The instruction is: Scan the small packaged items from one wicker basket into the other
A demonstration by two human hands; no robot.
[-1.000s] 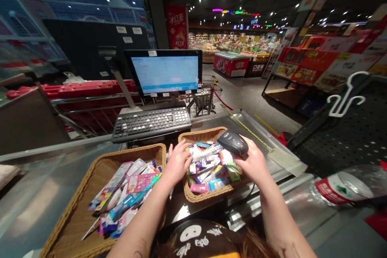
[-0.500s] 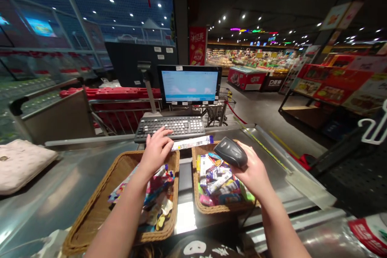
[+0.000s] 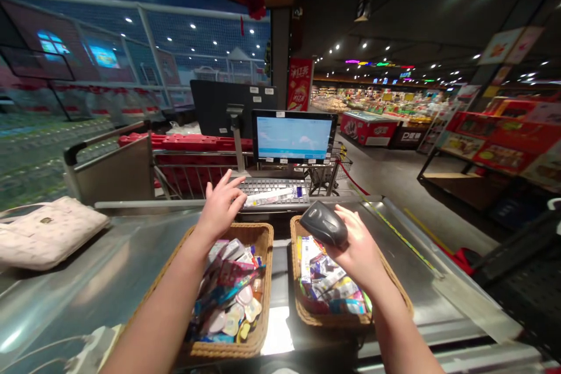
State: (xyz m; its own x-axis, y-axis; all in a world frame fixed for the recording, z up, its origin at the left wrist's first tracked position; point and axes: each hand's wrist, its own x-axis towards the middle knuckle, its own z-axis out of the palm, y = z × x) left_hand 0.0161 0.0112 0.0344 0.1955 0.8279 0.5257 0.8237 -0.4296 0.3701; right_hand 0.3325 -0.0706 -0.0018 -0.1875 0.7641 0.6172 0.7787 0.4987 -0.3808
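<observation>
A long white wrapped snack bar (image 3: 274,196) with a dark blue end sticks out to the right from my left hand (image 3: 222,204). The hand pinches its near end low down, while some fingers stay stretched over the left part of the keyboard (image 3: 280,183); the bar lies across the keys' front. My right hand (image 3: 357,248) is wrapped round a black handheld barcode scanner (image 3: 323,223), whose head points left and away. Under the scanner stands a wicker basket (image 3: 302,318) of small packaged snacks. Below my left forearm is a larger wicker basket (image 3: 268,280) with colourful packets, partly hidden by the arm.
Behind the keyboard a lit monitor (image 3: 293,137) faces me, beside a second dark screen (image 3: 219,106) seen from behind. A pale handbag (image 3: 56,231) lies on the metal counter (image 3: 131,245) at left. White plugs and cables (image 3: 94,350) sit at lower left.
My left hand and the snack bar have moved forward, so the bar now overlaps the keyboard. The scanner has shifted slightly left over its basket. The whole view has turned a little left.
</observation>
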